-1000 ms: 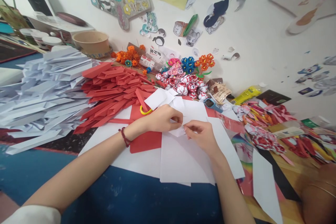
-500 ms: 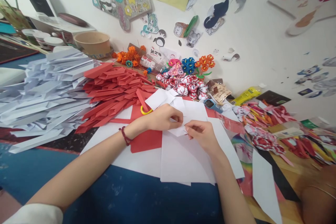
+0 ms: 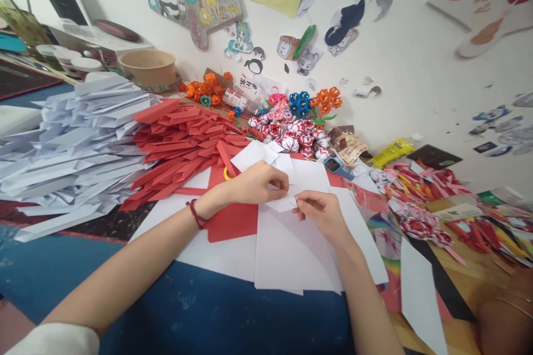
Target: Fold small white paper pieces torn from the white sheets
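Note:
A small piece of white paper [image 3: 281,203] is between my hands, above white sheets [image 3: 295,249] spread on the table. My left hand [image 3: 262,183] pinches its left side, thumb and index finger together. At its right edge, my right hand [image 3: 318,212] has its fingertips closed on the same paper. More white slips [image 3: 250,155] lie just beyond my left hand, beside a yellow scissor handle [image 3: 227,173]. A red sheet [image 3: 233,223] shows under my left wrist.
Piles of folded white strips [image 3: 79,144] and red strips [image 3: 183,144] stand at the left. Paper flowers [image 3: 306,136] and a blue watch [image 3: 335,166] lie beyond the sheets. Another person's arm [image 3: 508,310] is at the lower right.
My right hand has shifted very slightly along the paper's right edge. My left hand and the surroundings look nearly the same.

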